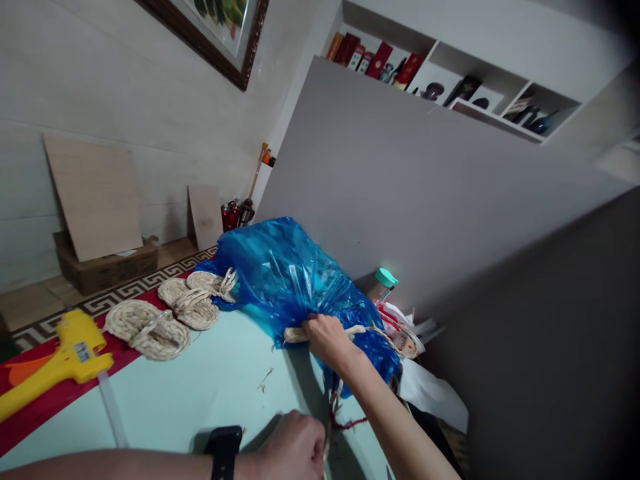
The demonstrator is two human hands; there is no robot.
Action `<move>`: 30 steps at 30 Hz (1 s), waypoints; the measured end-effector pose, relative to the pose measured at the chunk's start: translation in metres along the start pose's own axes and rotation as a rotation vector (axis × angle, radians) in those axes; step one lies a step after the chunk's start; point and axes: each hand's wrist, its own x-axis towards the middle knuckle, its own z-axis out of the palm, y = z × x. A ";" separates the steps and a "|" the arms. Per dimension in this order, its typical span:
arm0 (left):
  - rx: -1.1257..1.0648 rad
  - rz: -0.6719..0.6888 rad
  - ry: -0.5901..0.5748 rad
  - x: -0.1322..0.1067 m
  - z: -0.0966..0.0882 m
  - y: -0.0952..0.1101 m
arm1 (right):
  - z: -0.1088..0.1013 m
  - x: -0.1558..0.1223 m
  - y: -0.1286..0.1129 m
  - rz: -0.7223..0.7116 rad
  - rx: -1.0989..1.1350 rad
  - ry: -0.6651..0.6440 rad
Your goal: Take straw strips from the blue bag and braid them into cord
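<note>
My right hand (326, 339) is closed on pale straw strands (295, 334) at the front edge of a blue plastic bag (290, 277) that lies on the light green table (210, 387). My left hand (295, 448), with a black watch (223, 451) on its wrist, is closed near the table's front edge on a bundle of straw and red cord (336, 408) that hangs below the bag. Two pairs of woven straw sandals (173, 310) lie to the left of the bag.
A yellow glue gun (60, 363) with a clear glue stick (113, 410) lies at the left on red cloth. A green-capped bottle (383, 283) and white bags (430, 387) sit right of the blue bag. Boards and a cardboard box (107, 267) stand against the far wall.
</note>
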 end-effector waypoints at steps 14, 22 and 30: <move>-0.282 0.161 -0.043 0.001 0.002 -0.014 | -0.061 -0.146 0.007 0.339 1.243 0.685; -0.421 -0.004 -0.005 -0.015 0.001 -0.003 | -0.009 -0.207 -0.031 0.511 2.029 0.636; -0.553 -0.021 0.083 -0.031 -0.004 0.007 | 0.034 -0.202 -0.055 0.454 1.901 0.462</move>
